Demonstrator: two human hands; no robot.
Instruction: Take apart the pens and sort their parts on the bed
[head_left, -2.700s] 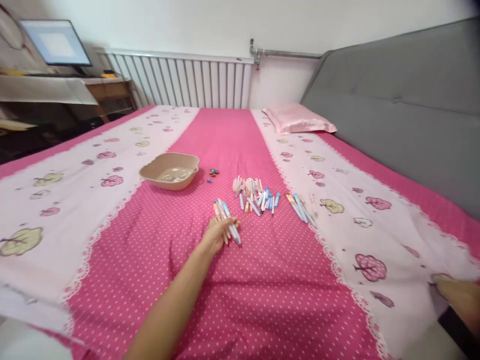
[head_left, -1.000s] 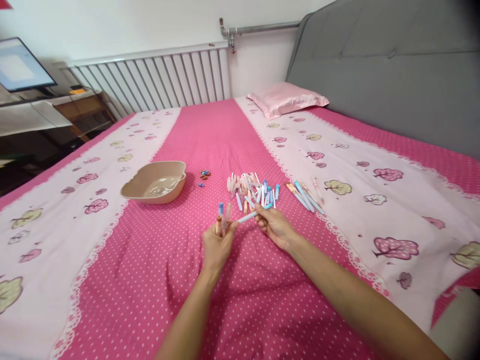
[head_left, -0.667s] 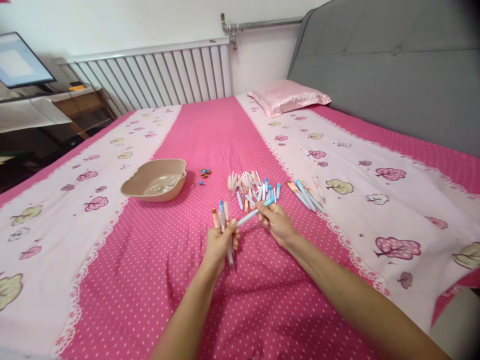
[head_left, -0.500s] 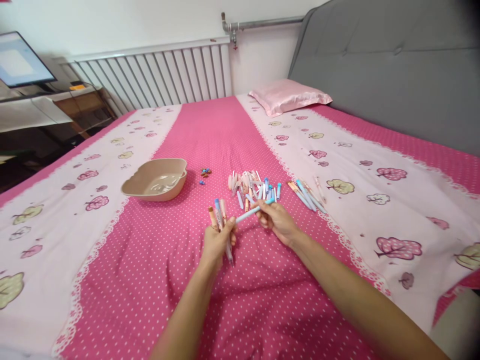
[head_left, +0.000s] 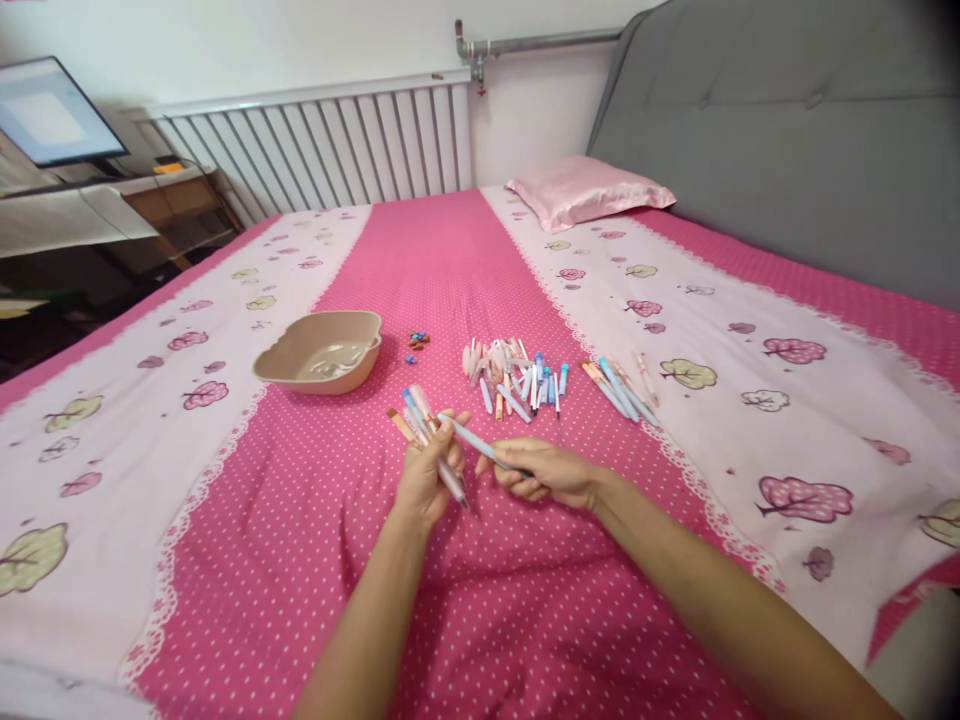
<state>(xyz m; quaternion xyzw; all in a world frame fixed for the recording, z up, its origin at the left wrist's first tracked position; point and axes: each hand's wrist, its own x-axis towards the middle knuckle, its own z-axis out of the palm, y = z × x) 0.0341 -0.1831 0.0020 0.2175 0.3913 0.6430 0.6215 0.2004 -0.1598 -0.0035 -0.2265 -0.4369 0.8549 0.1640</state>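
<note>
My left hand is closed around several pens with tan, blue and pale pink ends; a dark tip points down below the fingers. Between both hands lies a pale blue pen, slanting down to the right. My right hand grips its lower end, where a dark tip shows, and its upper end rests against my left thumb. Beyond the hands is a loose pile of pink, blue and tan pens. To the right, a smaller group of pens lies side by side.
A beige basin with something shiny inside stands at left. Small blue and brown pieces lie beside it. Pink dotted bedding spreads underneath. At the back are a pink pillow, a radiator and a grey headboard.
The pale blue pen has turned from slanting up to the right to slanting down to the right. My right hand has moved lower, and its pen now shows a dark tip.
</note>
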